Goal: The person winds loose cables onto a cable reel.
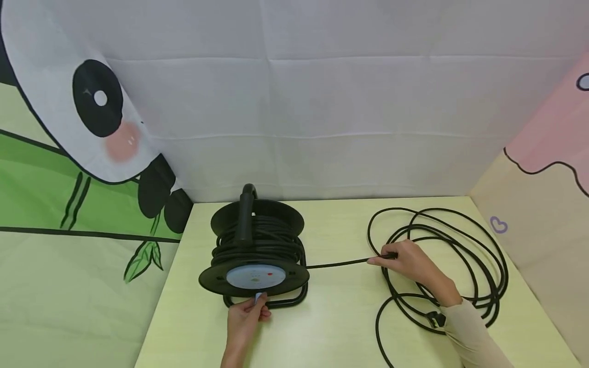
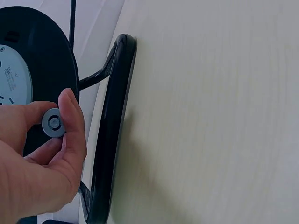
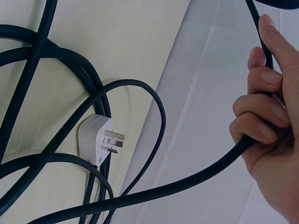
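Observation:
A black cable reel (image 1: 296,278) with a pale blue round centre plate stands left of the table's middle, cable wound between its two discs. Below the plate, my left hand (image 1: 246,318) pinches a small grey round crank knob (image 2: 53,122) at the front disc between thumb and fingers. From the reel a taut stretch of black cable (image 1: 338,264) runs right to my right hand (image 1: 411,261). In the right wrist view, the fingers of that hand curl round the cable, whose lower part sags away to the left.
Loose loops of cable (image 1: 502,278) lie on the right side of the pale table (image 1: 340,327). Among them is a light-coloured three-pin plug (image 3: 93,140). The reel has a black tube stand (image 2: 114,126) and an upright carry handle (image 1: 245,220). Printed cloth (image 1: 349,102) hangs behind.

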`<action>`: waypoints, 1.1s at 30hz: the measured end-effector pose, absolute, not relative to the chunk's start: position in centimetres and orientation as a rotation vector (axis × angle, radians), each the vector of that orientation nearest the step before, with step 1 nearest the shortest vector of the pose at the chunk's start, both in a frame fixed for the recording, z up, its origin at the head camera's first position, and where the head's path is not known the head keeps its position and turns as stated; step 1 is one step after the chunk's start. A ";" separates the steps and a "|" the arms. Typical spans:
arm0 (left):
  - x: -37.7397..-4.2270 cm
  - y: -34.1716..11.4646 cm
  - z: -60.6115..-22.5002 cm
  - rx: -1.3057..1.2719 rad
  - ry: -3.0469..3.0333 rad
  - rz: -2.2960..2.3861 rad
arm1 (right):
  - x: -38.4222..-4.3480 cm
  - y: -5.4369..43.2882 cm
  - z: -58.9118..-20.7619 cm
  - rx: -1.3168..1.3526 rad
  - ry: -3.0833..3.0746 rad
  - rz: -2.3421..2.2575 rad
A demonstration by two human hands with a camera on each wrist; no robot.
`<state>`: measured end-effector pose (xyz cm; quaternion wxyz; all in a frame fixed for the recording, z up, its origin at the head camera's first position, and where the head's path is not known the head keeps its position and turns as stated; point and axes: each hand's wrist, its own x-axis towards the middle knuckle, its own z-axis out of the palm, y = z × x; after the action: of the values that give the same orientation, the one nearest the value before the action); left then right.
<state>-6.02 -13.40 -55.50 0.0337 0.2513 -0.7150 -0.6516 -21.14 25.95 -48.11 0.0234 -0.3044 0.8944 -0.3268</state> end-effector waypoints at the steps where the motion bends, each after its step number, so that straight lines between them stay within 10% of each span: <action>1: -6.1 -13.5 -55.5 0.776 -2.191 -2.004 | -21.2 25.9 -48.1 -0.944 2.770 -1.011; 33: -6.0 -17.8 -53.5 0.995 -2.003 -1.973 | -21.7 27.9 -48.8 -0.932 2.792 -1.098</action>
<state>-6.04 -17.77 -53.47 0.0798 0.3327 -0.6694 -0.6594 -21.74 27.93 -48.75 -0.0001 -0.2968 0.8887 -0.3495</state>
